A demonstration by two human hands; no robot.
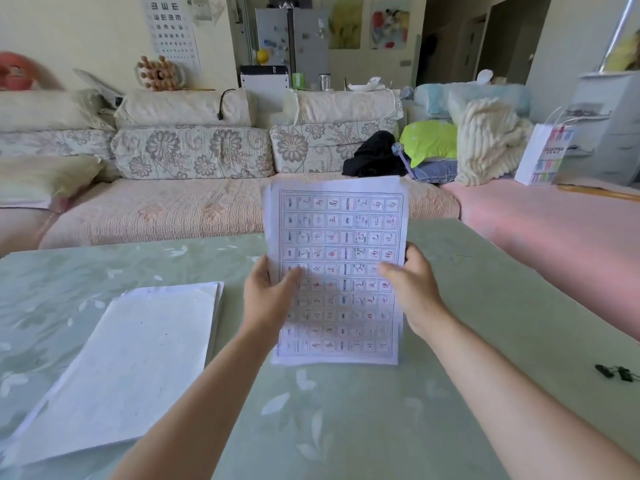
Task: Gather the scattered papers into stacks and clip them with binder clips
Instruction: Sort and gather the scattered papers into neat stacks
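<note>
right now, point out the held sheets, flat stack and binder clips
held sheets [341, 230], head view, upper printed grid
flat stack [138, 358], head view, blank top sheet
binder clips [604, 370], head view, left clip body

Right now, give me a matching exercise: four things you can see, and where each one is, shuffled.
Things:
1. grid sheets
2. white stack
3. binder clips
4. black cloth

Places:
A. on the sofa
B. flat on the table, left side
C. held up by left hand and right hand
D. on the table, far right

Pairs: 1-C, 2-B, 3-D, 4-A
</note>
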